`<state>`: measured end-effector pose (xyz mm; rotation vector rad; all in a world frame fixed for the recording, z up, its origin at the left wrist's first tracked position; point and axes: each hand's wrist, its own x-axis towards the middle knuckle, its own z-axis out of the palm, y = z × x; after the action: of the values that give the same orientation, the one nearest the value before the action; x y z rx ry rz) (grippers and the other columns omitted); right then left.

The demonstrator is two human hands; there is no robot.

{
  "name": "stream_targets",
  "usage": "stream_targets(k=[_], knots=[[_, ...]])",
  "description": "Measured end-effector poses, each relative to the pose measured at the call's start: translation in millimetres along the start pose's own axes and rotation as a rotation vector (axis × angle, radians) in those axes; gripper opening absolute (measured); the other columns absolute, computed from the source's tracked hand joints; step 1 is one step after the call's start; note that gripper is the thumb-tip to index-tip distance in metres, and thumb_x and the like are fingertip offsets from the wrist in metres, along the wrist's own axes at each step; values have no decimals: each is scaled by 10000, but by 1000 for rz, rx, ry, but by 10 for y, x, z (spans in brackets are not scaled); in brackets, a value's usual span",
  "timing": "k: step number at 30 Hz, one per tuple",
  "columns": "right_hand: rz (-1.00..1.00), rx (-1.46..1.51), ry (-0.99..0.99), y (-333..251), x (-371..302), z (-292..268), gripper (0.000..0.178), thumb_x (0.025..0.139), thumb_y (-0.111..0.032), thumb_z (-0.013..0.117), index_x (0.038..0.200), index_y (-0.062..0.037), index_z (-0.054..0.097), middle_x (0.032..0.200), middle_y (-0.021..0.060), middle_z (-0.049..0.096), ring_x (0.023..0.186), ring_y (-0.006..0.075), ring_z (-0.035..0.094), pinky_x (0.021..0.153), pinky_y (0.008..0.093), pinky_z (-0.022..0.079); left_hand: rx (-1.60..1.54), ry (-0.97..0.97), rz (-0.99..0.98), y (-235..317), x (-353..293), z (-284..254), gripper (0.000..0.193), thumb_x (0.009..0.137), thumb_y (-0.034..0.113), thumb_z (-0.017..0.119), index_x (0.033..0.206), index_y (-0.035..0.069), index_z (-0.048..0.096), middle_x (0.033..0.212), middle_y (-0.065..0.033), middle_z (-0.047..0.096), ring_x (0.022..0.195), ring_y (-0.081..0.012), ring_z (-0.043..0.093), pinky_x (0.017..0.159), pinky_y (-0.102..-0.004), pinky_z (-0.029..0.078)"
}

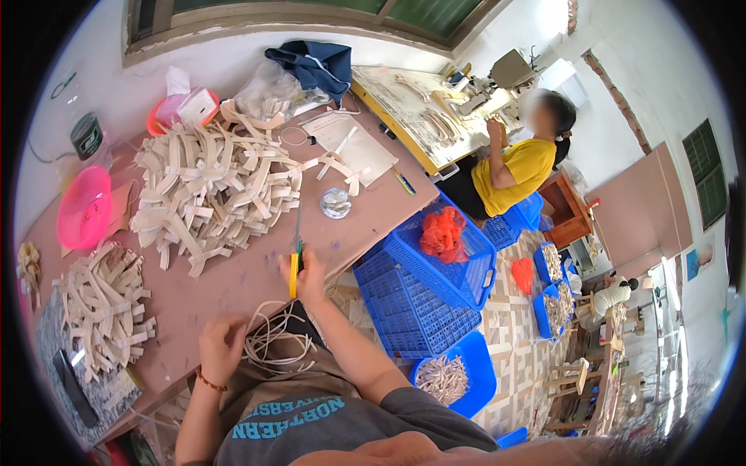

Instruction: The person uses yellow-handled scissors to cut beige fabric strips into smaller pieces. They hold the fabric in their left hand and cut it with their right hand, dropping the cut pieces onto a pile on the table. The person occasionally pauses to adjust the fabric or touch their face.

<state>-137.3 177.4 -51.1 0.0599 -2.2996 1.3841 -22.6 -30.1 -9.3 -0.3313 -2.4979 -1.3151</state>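
Note:
My right hand (311, 278) is closed around scissors (294, 277) with yellow and dark handles, their blades pointing away over the table. Low at the table's front edge, my left hand (223, 346) has its fingers drawn together at a loose bundle of pale cord (273, 342). That cord lies in loops over my lap; the exact pinch point is hard to see. Beyond my hands rises a large heap of beige curved strips (221, 182). A smaller pile of similar strips (105, 307) lies at the left, and a round clear-and-silver item (336, 203) sits right of the heap.
A pink basin (85, 208) and a dark phone-like slab (75, 388) are at the left. Stacked blue crates (412, 303) and a blue bin (482, 373) of strips stand right of me. A co-worker in yellow (513, 175) sits at a machine table (388, 85).

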Motion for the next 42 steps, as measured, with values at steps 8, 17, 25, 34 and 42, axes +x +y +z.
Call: stream_targets(k=[8, 17, 25, 34, 42], knots=[[268, 386, -18, 503, -40, 169, 321, 756, -191, 723, 769, -31, 445, 598, 94, 549, 518, 165, 532, 510, 304, 441, -925, -282, 192, 1672, 966, -695, 330, 777, 8, 633, 1100, -3, 564, 996, -94, 617, 886, -147, 598, 771, -277, 461], [-7, 179, 54, 134, 16, 76, 301, 766, -155, 718, 768, -28, 446, 643, 69, 554, 583, 99, 492, 541, 267, 438, -738, -649, 411, 1867, 799, -553, 231, 765, 65, 676, 991, 71, 634, 861, -88, 631, 770, -206, 605, 690, -313, 467], [-99, -11, 48, 143, -20, 65, 321, 745, -267, 726, 827, -54, 500, 568, 116, 528, 484, 256, 553, 482, 345, 437, -692, -962, 438, 2040, 257, 271, 308, 827, 218, 642, 1069, 39, 577, 941, -121, 599, 838, -236, 592, 708, -328, 469], [-301, -226, -225, 72, 44, -20, 338, 709, -302, 706, 918, -105, 528, 719, 110, 600, 629, 322, 594, 552, 404, 461, -796, -1198, 152, 2064, 70, 790, 238, 828, 175, 662, 940, 8, 534, 875, -67, 576, 795, -131, 572, 680, -256, 468], [-299, -194, -225, 4, 79, -31, 286, 716, -246, 706, 904, -101, 547, 758, 92, 617, 674, 304, 605, 576, 396, 464, -1226, -1429, -589, 2055, -155, 713, 169, 848, 99, 646, 933, 60, 506, 841, 17, 560, 838, -43, 542, 712, -184, 451]])
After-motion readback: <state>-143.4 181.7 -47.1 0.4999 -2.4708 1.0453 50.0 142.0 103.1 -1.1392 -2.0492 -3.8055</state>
